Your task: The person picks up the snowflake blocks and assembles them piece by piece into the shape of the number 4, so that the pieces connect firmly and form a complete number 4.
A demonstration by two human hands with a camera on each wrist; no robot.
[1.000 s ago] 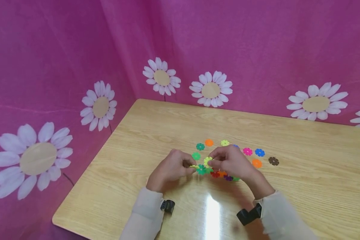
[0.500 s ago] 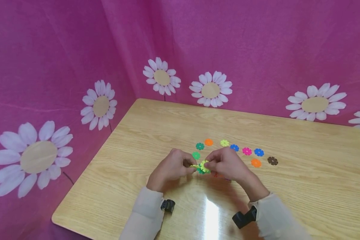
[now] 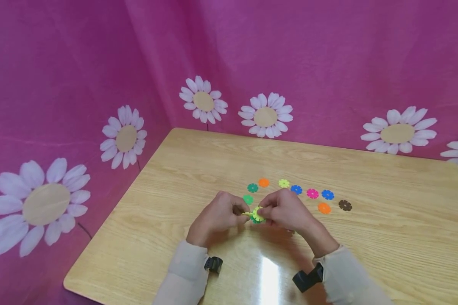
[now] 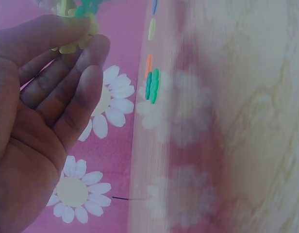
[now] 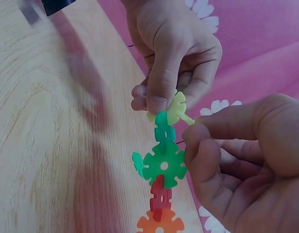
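In the head view my left hand point(image 3: 218, 217) and right hand point(image 3: 290, 214) meet above the table. Between left thumb and fingers I pinch a yellow notched flower disc point(image 5: 175, 108), the end of a linked chain. Below it in the right wrist view come a green disc point(image 5: 164, 130) seen edge-on, a second green disc point(image 5: 164, 165), a red disc point(image 5: 160, 196) and an orange disc point(image 5: 159, 224). My right hand point(image 5: 241, 155) pinches another yellow disc point(image 3: 258, 214), which touches the first one's edge; its seating in a notch cannot be told. The right hand hides most of the chain in the head view.
Loose discs lie flat on the wooden table point(image 3: 168, 182) beyond my hands: green point(image 3: 252, 187), orange point(image 3: 263, 182), blue point(image 3: 327, 195), pink point(image 3: 312, 193), brown point(image 3: 345, 205) and others. A pink curtain point(image 3: 309, 51) with printed daisies borders the table.
My right hand has moved left and slightly down, bringing its yellow disc against the one in my left hand. The chain's far part has gone behind the right hand. My left hand has barely moved.
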